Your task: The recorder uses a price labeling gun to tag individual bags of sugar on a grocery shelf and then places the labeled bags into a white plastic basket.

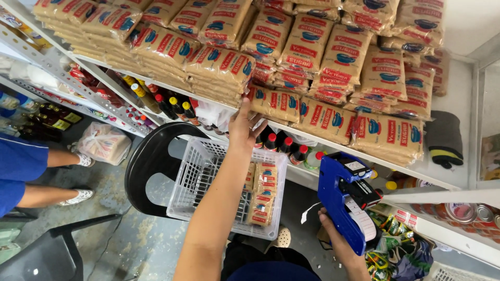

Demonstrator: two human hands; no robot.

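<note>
We stand in a shop aisle with white metal shelves (291,127) full of goods. Looking down from our head, our left hand (242,127) reaches up, fingers curled on the edge of a sugar bag (276,104) lying right at its fingertips. The bag looks soft, floppy and a bit heavy, so we think gripping its short end works best. Below that hand sits a white basket (203,177) with more bags. Our right hand (333,229), wrapped tight, holds a blue price gun (344,200).

Dark sauce bottles (172,106) shelved; black chair (151,156); tins (463,213) right.
</note>
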